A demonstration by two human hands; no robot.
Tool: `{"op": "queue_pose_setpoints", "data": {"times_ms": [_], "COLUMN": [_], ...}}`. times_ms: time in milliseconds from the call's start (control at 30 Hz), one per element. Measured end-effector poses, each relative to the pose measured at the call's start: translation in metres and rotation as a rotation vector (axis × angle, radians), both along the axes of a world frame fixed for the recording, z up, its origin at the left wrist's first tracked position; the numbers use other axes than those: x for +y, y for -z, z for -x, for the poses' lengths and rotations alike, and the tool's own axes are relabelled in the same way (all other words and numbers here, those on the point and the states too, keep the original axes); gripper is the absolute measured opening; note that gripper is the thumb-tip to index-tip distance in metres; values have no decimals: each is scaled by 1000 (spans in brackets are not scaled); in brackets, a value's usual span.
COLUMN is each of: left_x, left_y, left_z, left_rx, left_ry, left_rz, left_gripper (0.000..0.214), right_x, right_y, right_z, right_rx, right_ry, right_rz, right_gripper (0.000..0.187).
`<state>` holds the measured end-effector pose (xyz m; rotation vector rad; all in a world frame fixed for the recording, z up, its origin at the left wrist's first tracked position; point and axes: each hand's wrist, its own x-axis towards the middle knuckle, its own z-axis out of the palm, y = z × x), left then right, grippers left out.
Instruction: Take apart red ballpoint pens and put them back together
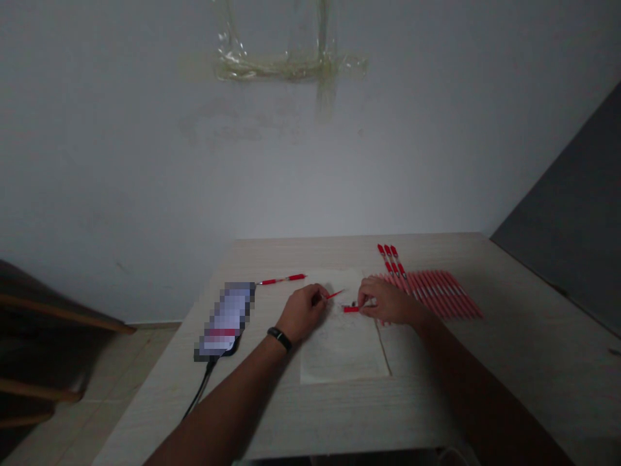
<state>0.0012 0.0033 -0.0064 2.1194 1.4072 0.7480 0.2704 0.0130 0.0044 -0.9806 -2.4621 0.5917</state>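
Note:
My left hand [306,309], with a dark band on the wrist, is closed in a pinch on a thin red pen refill [334,294] whose narrow tip points right. Across from it, my right hand [385,300] pinches a short red pen part [350,309], which looks like a cap or grip; its exact kind is too small to tell. The two pieces are apart, over a pale sheet [344,362]. Beside my right hand lies a row of several red pens [444,294].
Three red pens [392,259] lie at the row's upper left. Another red pen [281,279] lies left of the sheet. A phone [226,320] with a black cable [198,391] rests on the left of the wooden table [272,421]. Behind is a wall [145,162].

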Motion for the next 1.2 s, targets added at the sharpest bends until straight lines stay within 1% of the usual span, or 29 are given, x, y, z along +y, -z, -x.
{"op": "queue_pose_setpoints", "data": {"times_ms": [167, 400, 533, 667, 933, 1067, 1200], "left_x": [1, 2, 1, 2, 0, -1, -2], "left_y": [2, 6, 5, 4, 1, -2, -4], "left_z": [0, 0, 0, -1, -2, -3, -3], "left_rx": [-17, -51, -65, -80, -80, -77, -61], "left_ry": [14, 16, 36, 53, 79, 88, 82], "left_rz": [0, 4, -8, 1, -5, -4, 0], "left_gripper": [11, 12, 12, 13, 13, 12, 10], "right_x": [0, 2, 3, 3, 2, 0, 1], "right_y": [1, 2, 4, 5, -4, -7, -2], "right_z": [0, 0, -1, 1, 6, 8, 6], "right_rx": [13, -6, 6, 17, 37, 50, 14], "right_ry": [28, 24, 34, 83, 164, 170, 144], "right_rz": [24, 20, 0, -54, -126, -136, -90], "right_gripper": [11, 8, 8, 9, 10, 9, 10]}}
